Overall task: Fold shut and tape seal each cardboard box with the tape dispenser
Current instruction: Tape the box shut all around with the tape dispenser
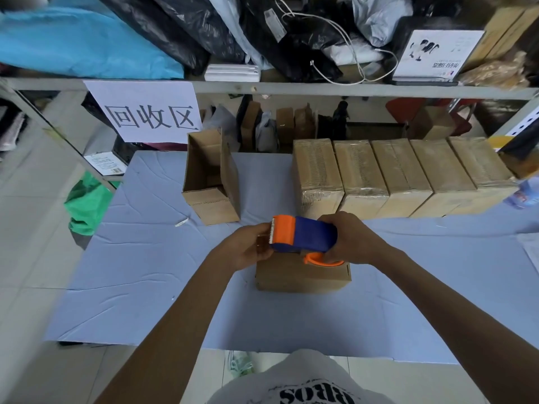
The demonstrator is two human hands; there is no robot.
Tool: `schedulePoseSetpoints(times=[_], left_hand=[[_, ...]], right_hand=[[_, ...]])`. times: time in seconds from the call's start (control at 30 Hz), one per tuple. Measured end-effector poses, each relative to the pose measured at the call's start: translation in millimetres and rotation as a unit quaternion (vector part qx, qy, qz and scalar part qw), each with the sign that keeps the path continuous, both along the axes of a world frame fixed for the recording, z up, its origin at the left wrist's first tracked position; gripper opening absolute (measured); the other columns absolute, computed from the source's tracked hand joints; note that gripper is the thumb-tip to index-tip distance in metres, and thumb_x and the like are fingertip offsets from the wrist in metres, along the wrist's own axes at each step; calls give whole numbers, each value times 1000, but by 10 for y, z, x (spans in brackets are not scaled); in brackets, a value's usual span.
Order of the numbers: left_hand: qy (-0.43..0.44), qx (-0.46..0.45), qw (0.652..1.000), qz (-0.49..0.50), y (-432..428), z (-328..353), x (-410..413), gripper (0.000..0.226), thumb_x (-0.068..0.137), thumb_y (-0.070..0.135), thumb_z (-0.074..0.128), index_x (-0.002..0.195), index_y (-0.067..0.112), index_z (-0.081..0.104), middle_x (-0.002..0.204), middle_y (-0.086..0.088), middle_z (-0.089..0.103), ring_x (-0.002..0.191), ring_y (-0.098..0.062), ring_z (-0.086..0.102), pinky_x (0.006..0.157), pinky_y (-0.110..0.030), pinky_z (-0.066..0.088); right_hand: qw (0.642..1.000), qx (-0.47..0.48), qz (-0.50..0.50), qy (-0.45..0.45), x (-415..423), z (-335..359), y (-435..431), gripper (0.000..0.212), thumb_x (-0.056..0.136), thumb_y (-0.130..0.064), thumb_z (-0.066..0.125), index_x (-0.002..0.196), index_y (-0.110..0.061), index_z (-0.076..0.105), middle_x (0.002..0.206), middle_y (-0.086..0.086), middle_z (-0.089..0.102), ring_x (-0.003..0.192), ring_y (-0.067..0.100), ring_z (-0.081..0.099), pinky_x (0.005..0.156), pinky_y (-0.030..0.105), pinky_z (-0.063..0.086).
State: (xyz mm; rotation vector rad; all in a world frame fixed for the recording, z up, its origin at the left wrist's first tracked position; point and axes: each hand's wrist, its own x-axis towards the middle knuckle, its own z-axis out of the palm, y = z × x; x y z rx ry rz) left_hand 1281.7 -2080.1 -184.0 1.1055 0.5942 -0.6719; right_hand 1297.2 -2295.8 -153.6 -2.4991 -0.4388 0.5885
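Note:
A blue and orange tape dispenser (303,236) is held just above a closed cardboard box (303,275) in the middle of the blue sheet. My right hand (350,239) grips the dispenser's rear end. At the toothed front end, my left hand (250,247) pinches the brown tape end. An open cardboard box (210,176) lies on its side at the back left. Several taped boxes (399,173) stand in a row at the back right.
A light blue sheet (145,272) covers the work surface. Behind it a metal shelf (291,87) carries black bags, a white sign (143,112) and cartons. A green bag (84,205) lies at the left. A plastic bottle (525,193) sits at the far right.

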Motion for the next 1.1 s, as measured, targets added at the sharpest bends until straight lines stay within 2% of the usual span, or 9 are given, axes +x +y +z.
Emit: schedulePoseSetpoints(times=[0.13, 0.27, 0.4, 0.5, 0.63, 0.77, 0.9, 1.0, 1.1], left_hand=[[-12, 11, 1000, -3, 35, 24, 6, 11, 94, 17, 55, 89, 11, 63, 87, -8, 62, 81, -17, 59, 59, -22, 53], [-33, 40, 998, -35, 74, 58, 38, 12, 96, 16, 51, 93, 11, 62, 95, -9, 64, 87, -19, 63, 64, -26, 57], [-68, 102, 989, -79, 54, 91, 90, 14, 98, 17, 48, 94, 12, 61, 95, -8, 64, 86, -16, 63, 62, -23, 57], [-111, 145, 977, -109, 70, 93, 121, 15, 97, 18, 50, 98, 9, 63, 95, -9, 66, 85, -16, 65, 68, -24, 57], [-85, 95, 986, -105, 139, 90, 138, 21, 96, 14, 52, 109, 2, 62, 101, -13, 66, 89, -19, 66, 68, -25, 58], [-45, 28, 994, -96, 167, 46, 104, 17, 95, 7, 50, 105, 3, 63, 103, -15, 64, 92, -21, 64, 69, -27, 58], [-57, 33, 996, -68, 122, 52, 73, 14, 95, 9, 51, 101, 5, 64, 100, -14, 64, 89, -19, 64, 64, -24, 57], [-25, -18, 999, -27, 73, 82, 64, 13, 94, 8, 54, 102, 5, 63, 96, -12, 62, 88, -18, 61, 61, -23, 56], [-29, -21, 999, -40, 64, 70, 51, 16, 95, 3, 50, 105, 4, 62, 99, -11, 62, 90, -16, 60, 64, -21, 57]], right_hand=[[1000, -2, -3, 2, 23, 2, -4, 53, 63, -20, 85, 107, -22, 57, 93, -8, 58, 85, 13, 57, 68, 19, 43], [1000, -7, 1, 11, 30, 24, 20, 56, 65, -18, 84, 114, -18, 57, 97, -7, 56, 88, 13, 56, 72, 21, 44], [1000, -6, 4, 15, 53, 27, 23, 54, 64, -18, 84, 110, -21, 57, 96, -7, 58, 87, 13, 57, 71, 21, 44], [1000, -9, 8, 17, 58, 30, 23, 55, 65, -19, 84, 112, -20, 57, 98, -5, 59, 88, 13, 56, 71, 20, 44], [1000, -1, 7, 19, 62, 40, 16, 54, 66, -17, 83, 112, -19, 56, 97, -6, 57, 88, 12, 55, 69, 18, 42], [1000, -4, 14, 11, 68, 16, 5, 54, 66, -19, 84, 112, -20, 56, 101, -4, 60, 89, 13, 56, 71, 20, 43], [999, 11, 20, -23, 40, -4, 25, 52, 65, -43, 83, 105, -26, 54, 92, -11, 60, 80, 10, 57, 66, 17, 42], [998, 27, 15, -51, 17, -12, 29, 57, 57, -60, 78, 96, -30, 51, 84, -14, 58, 72, 7, 57, 61, 14, 40], [998, 30, 11, -62, 2, -44, 23, 57, 56, -60, 79, 95, -28, 51, 83, -14, 58, 71, 7, 56, 59, 13, 37]])
